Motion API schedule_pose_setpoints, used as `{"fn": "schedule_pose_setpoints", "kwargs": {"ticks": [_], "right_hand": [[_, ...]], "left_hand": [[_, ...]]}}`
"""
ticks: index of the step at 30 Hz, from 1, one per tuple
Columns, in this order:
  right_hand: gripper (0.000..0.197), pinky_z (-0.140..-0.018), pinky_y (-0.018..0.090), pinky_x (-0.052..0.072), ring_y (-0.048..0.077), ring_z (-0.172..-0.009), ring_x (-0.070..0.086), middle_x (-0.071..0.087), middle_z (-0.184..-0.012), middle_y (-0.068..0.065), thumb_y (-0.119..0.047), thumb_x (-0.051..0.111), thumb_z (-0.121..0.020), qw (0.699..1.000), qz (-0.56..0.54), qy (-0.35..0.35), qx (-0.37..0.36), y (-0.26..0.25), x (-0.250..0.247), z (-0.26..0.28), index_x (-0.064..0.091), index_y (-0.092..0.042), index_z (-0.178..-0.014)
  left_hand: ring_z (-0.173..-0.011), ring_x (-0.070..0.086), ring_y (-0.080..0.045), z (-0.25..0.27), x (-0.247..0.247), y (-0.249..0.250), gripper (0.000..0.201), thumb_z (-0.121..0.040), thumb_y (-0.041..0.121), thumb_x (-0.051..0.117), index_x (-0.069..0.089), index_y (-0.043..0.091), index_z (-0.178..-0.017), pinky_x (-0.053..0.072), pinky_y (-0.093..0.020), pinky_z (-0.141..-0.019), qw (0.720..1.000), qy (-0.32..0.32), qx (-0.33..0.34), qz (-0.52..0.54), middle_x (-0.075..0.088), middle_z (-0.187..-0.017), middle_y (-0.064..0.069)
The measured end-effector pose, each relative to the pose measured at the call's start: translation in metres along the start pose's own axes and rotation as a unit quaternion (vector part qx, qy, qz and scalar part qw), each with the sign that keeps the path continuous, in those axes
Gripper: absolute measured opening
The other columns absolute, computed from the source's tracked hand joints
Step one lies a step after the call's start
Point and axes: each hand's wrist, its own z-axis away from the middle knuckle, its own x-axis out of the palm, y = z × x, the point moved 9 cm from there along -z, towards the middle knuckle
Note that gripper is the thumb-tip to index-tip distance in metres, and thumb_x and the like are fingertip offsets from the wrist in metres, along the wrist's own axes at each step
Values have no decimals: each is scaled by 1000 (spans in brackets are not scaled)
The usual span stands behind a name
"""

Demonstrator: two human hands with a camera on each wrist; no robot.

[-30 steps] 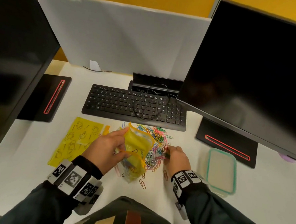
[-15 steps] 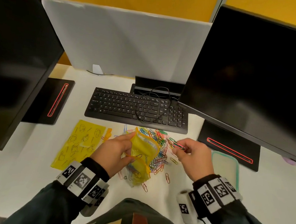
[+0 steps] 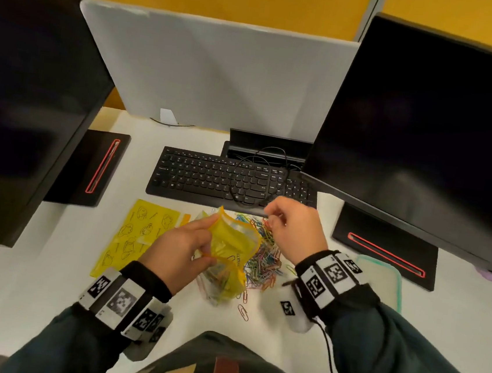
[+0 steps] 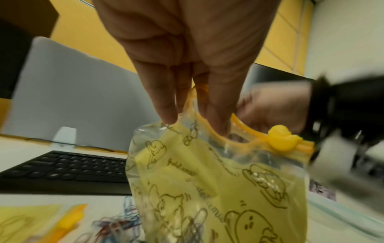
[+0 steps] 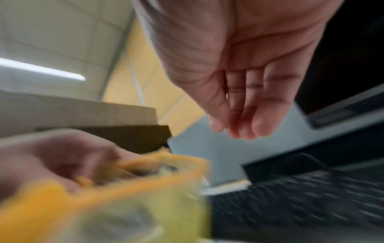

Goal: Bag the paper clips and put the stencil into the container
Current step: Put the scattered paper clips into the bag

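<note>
Clips [image 3: 263, 259] lay heaped in many colours on the table [image 3: 31, 279], just in front of the keyboard [image 3: 209, 179], with a few strays nearer the person. Some already sat in the bag [image 3: 234, 246], which the left hand [image 3: 183, 252] held up beside the heap, its fingers [image 4: 166, 105] pinching the orange zip edge so the mouth gaped. The right hand [image 3: 295, 228] hovered over the mouth, fingers curled together; whether they held any clips could not be told. Bagging looked partly done. Next would likely be dropping any load in, then another grab from the heap. The stencil [image 3: 139, 233] lay flat to the left, the container [image 3: 392, 280] well to the right.
</note>
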Motion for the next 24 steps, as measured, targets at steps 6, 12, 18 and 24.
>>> {"fn": "schedule_pose_setpoints", "kwargs": {"ticks": [6,12,18,24], "right_hand": [[80,-113,41,29,24,-141,23,21,-156,-2,5,57,-82,932,210,-292,-44,82,95,-12,22,-31,-145],[74,-115,39,24,26,-143,17,10,-158,-3,4,45,-89,914,251,-317,-42,97,103,-12,12,-25,-148],[54,-110,37,33,24,-132,40,39,-148,-1,-6,49,-90,942,211,-256,-54,118,79,20,39,-26,-139],[90,-112,37,32,20,-138,30,19,-155,-4,-32,73,-76,965,120,-214,93,156,53,51,16,-32,-146]], "left_hand": [[-117,49,-7,7,1,-13,45,-70,17,74,35,31,-53,26,2,-69,1000,-3,-25,0,38,-139,9],[-124,46,-12,7,-8,-14,46,-69,15,75,35,30,-53,34,-18,-81,1000,13,-26,9,32,-132,16],[-121,49,-13,7,-1,-19,43,-68,16,76,38,29,-53,33,-9,-75,999,6,-25,20,32,-131,17],[-120,44,-4,7,6,-15,40,-68,15,77,41,26,-53,32,-19,-87,999,2,-15,30,34,-130,17]]}}
